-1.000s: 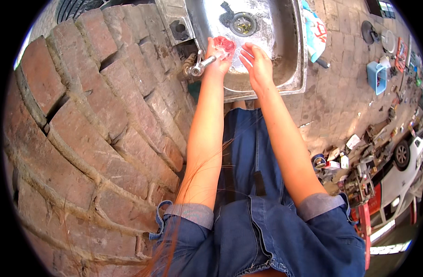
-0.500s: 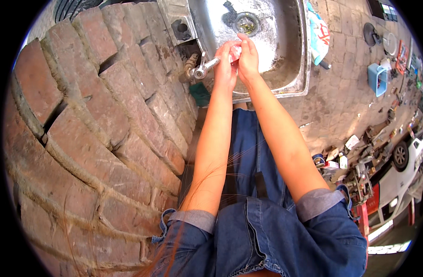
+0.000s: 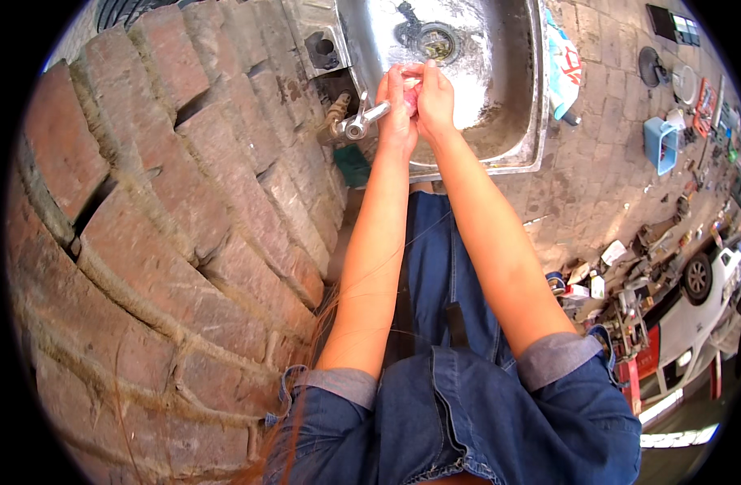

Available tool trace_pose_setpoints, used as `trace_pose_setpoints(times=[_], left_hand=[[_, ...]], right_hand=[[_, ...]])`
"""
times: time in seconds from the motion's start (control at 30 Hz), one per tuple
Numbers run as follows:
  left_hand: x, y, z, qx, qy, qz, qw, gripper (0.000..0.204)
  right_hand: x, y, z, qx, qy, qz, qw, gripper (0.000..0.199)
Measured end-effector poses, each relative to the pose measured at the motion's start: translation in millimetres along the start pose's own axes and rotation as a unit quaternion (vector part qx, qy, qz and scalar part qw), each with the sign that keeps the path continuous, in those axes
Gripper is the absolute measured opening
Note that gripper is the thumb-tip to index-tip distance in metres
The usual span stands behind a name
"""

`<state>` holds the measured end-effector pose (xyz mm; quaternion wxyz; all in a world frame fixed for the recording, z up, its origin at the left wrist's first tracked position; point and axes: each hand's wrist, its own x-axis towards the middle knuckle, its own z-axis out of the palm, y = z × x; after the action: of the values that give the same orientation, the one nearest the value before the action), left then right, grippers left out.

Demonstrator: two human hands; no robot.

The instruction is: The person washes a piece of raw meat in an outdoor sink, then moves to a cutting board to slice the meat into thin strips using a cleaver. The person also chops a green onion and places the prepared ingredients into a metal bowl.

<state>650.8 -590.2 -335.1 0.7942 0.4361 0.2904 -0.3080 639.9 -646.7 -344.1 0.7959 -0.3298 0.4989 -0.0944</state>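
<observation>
Cupped together over a steel sink (image 3: 526, 105), my left hand (image 3: 394, 109) and my right hand (image 3: 435, 101) press side by side, fingers curled inward. Between the palms shows a glossy pink-and-white patch (image 3: 412, 99); whether it is wet skin, water or a held thing, I cannot tell. The metal tap (image 3: 358, 128) juts from the left, its spout end beside my left hand near the base of the fingers. Beyond my fingertips lies the round drain (image 3: 437, 43) with bits of debris in it.
A brick wall (image 3: 168, 234) fills the left side. Right of the sink hangs a light-blue and white bag or cloth (image 3: 561, 69). On the brick floor stand a blue basket (image 3: 660, 145) and scattered parts, with a white car (image 3: 700, 311) at far right. A green cloth-like thing (image 3: 352, 166) is below the tap.
Both hands stay cupped together beside the tap. The fingers have shifted slightly: the right fingertips sit less far forward and the palms gape a little more. The view has moved slightly.
</observation>
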Motion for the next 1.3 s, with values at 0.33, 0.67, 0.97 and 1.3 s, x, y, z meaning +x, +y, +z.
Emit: trace_pose_setpoints(times=[0.33,0.67,0.97,1.3], left_hand=[[-7,-6,0,-0.044,0.051,0.091,0.994,0.049],[22,8,-21,-0.157,-0.081,-0.09,0.98,0.032],[15,19,-7,-0.214,-0.07,-0.084,0.971,0.025],[4,-1,-27,-0.131,0.07,-0.133,0.98,0.019]], right_hand=[[-5,3,-1,0.103,0.068,0.109,0.986,0.038],[-6,2,6,-0.329,-0.06,-0.205,0.92,0.017],[-49,-51,48,-0.282,-0.113,-0.343,0.889,0.026],[-109,-64,36,-0.308,-0.111,-0.287,0.9,0.037]])
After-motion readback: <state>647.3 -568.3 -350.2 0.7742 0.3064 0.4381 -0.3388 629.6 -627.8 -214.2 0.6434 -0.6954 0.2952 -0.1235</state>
